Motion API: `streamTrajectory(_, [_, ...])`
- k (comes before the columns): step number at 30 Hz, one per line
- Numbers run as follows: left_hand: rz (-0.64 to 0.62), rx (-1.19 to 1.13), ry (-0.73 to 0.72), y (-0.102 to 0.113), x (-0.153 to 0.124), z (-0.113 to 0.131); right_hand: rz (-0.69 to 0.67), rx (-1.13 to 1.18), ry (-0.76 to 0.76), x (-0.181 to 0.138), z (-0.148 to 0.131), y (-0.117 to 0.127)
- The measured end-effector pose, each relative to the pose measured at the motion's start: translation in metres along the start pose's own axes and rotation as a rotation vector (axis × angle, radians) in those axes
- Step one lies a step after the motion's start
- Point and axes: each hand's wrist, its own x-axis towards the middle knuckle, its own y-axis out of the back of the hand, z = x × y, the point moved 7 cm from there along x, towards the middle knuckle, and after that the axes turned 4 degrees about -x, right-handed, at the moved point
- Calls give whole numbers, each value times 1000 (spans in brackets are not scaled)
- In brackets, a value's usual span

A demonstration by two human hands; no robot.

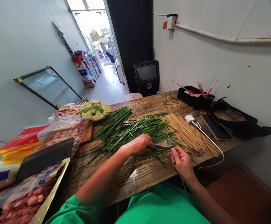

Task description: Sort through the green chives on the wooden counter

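From the head view, the left hand (pixel 141 144) is over the near part of the wooden tabletop (pixel 133 179), its fingers curled around a few long green leaves (pixel 160 150) whose ends reach rightward to the other hand. The right hand (pixel 182 160), nearer the front edge, has thumb and forefinger pinched on a thin stick (pixel 184 184), which sticks out below the palm; whether they also grip the leaf ends I cannot tell. Just beyond both hands, a loose pile of greens (pixel 137 129) covers the middle of the tabletop, running toward its left edge. To its right, touching it, many wooden skewers (pixel 191 133) lie side by side, their near ends close to the front edge. A white charger (pixel 189 119) and a dark phone (pixel 216 127) lie near the right edge, and a black box (pixel 188 96) stands at the far right corner. Toward the far left corner sits a cauliflower (pixel 95 110); along the left side are bagged meat (pixel 63 132) and a cleaver (pixel 46 157).
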Motion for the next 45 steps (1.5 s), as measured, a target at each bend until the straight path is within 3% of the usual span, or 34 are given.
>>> streamTrajectory(4, [78,-26,26,0,0,-1,5,-15,12,0,0,1])
streamTrajectory(7, [242,-182,89,23,-9,-13,-8,-17,17,-2,-2,0])
streamTrajectory(10, [463,-365,335,46,-24,-39,-23,-25,27,-3,-5,-1])
streamTrajectory(13, [570,-519,593,47,-33,-59,-33,-57,42,-4,-8,-2])
streamTrajectory(16, [471,-487,661,38,-27,-60,-46,-109,69,-5,-11,-3])
streamTrajectory(21, [352,-21,798,43,-33,-60,-62,-128,78,-5,-11,-4])
streamTrajectory(25, [353,106,707,45,-27,-53,-54,-143,90,-5,-12,-4])
streamTrajectory(32, [308,266,593,29,6,-29,-53,-144,74,-5,-8,-3])
streamTrajectory(37, [247,230,411,15,32,-15,-49,-174,102,-3,-11,-3])
streamTrajectory(41, [215,126,496,13,35,-25,-51,-176,107,-3,-12,-3])
streamTrajectory(45, [265,-3,528,14,31,-35,-57,-166,102,-3,-12,-4])
